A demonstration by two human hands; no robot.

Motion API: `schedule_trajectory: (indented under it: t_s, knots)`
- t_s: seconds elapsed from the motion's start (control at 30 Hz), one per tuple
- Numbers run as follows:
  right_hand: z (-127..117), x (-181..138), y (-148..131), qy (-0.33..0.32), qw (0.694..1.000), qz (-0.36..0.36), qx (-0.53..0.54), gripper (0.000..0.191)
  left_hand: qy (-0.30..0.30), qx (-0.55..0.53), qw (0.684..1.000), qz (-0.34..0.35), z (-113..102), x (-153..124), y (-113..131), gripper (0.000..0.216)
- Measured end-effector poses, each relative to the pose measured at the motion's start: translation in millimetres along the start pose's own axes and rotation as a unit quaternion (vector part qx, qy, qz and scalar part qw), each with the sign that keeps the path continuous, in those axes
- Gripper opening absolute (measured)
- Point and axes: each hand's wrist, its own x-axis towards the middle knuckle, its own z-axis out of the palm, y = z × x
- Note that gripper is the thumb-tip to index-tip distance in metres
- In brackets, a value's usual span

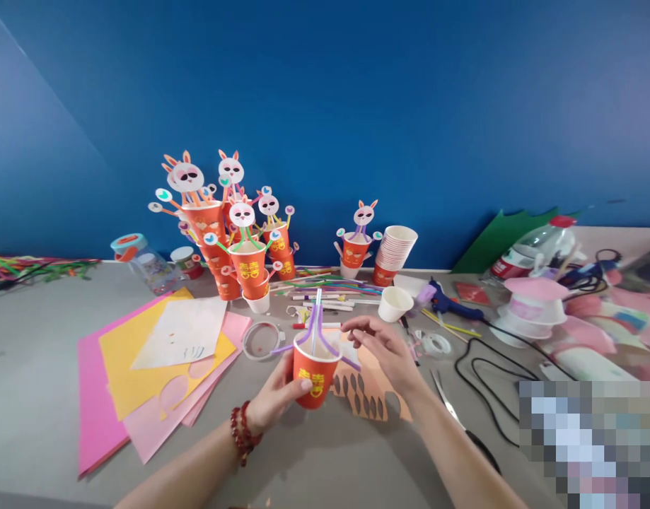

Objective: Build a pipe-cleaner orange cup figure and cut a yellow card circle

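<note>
My left hand (279,399) is wrapped round a red paper cup (318,387) with yellow characters, held upright above the table. Bent purple pipe cleaners (332,344) and a pale straw-like stick (316,322) rise out of the cup, and two purple ends stick out past its rim. Just right of the cup, my right hand (380,348) hovers with fingers loosely bent and apart; nothing shows in it. Below that hand lies an orange paper sheet (368,385) with leaf-shaped holes cut in it. A roll of clear tape (263,340) rests left of the cup.
Rabbit-faced cups (252,265) stand stacked at the back. Near them are a cup stack (393,251) and a single white cup (395,304). Coloured paper (105,417) lies left. A glue gun (455,305), its black cable (481,364) and scissors (452,410) lie right.
</note>
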Motion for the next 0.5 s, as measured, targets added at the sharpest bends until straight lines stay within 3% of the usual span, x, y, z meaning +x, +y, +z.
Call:
schedule_trajectory:
  t_s: [0.13,0.33,0.5]
  knots:
    - [8.0,-5.3,-15.7,-0.015,0.995,-0.011,0.102,0.021,-0.060,0.012,0.998,-0.029,5.4,-2.0,0.3,0.067]
    - [18.7,-2.7,-27.7,-0.029,0.991,0.030,0.124,0.024,-0.088,0.042,0.994,-0.054,16.5,-4.2,7.6,0.065]
    - [20.7,1.5,-31.6,-0.015,0.992,0.045,0.117,0.031,-0.108,0.040,0.993,0.005,14.1,2.9,10.0,0.077]
